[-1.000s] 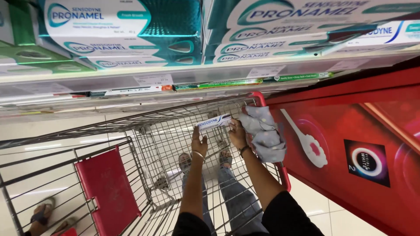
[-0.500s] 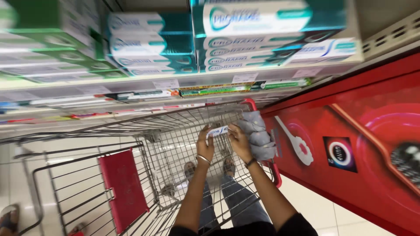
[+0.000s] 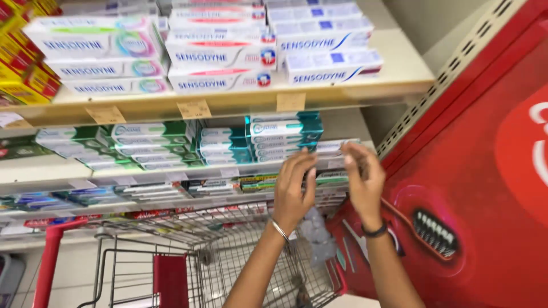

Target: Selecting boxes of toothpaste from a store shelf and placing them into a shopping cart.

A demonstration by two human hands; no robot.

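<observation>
Up by the middle shelf, we had both hands lifted in front of the toothpaste boxes. Our left hand (image 3: 294,191) had its fingers bent and pinched one end of a long white toothpaste box (image 3: 337,147). Our right hand (image 3: 362,179) pinched the other end with its fingertips. The box lay flat between the two hands, level with the shelf edge. It looked blurry, so we could not tell more about it.

A thin silver bangle (image 3: 279,230) sat on our left wrist. A dark band (image 3: 374,231) sat on our right wrist.

Just behind our hands was a pile of teal toothpaste boxes (image 3: 283,134), stacked flat on the shelf. To the left of them were green and white boxes (image 3: 151,142) in more piles. Small paper price tags (image 3: 194,108) hung on the edge of the shelf above. On that higher shelf lay white boxes with red, blue and green marks (image 3: 220,57). Yellow boxes (image 3: 25,63) sat at the far left.

Below our arms was a wire shopping cart (image 3: 228,251) with a red handle (image 3: 48,256). A grey cloth (image 3: 317,236) hung by the cart's right side, just under our left hand. To the right stood a big red display (image 3: 485,171) with a picture of a toothbrush (image 3: 431,231) on it.
</observation>
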